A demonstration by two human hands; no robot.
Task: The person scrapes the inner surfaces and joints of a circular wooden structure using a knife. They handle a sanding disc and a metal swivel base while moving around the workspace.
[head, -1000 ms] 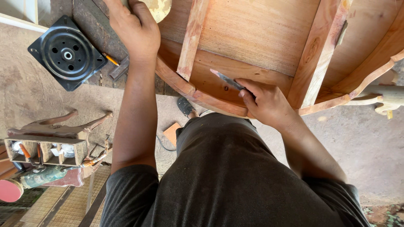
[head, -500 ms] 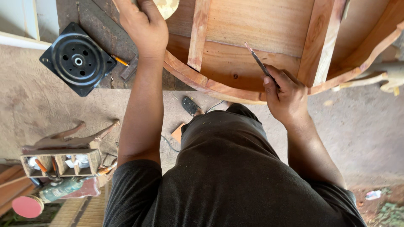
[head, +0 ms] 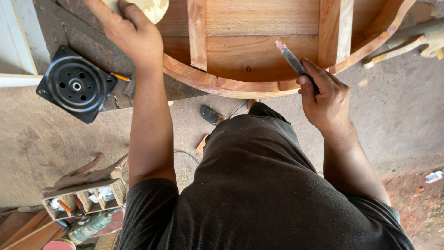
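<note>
Head view shows a round wooden frame (head: 249, 55) on a dusty surface (head: 92, 44) above a dirt floor (head: 397, 115). Right hand (head: 323, 95) grips a chisel (head: 292, 59) over the frame (blade up); left hand (head: 132, 32) presses a pale disc (head: 150, 8), with a black square plate (head: 76, 84) near.

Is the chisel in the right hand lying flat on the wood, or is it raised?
Raised. The right hand grips the chisel by its handle, and the blade slants up and away over the round wooden frame; whether the tip touches the wood cannot be told.
</note>
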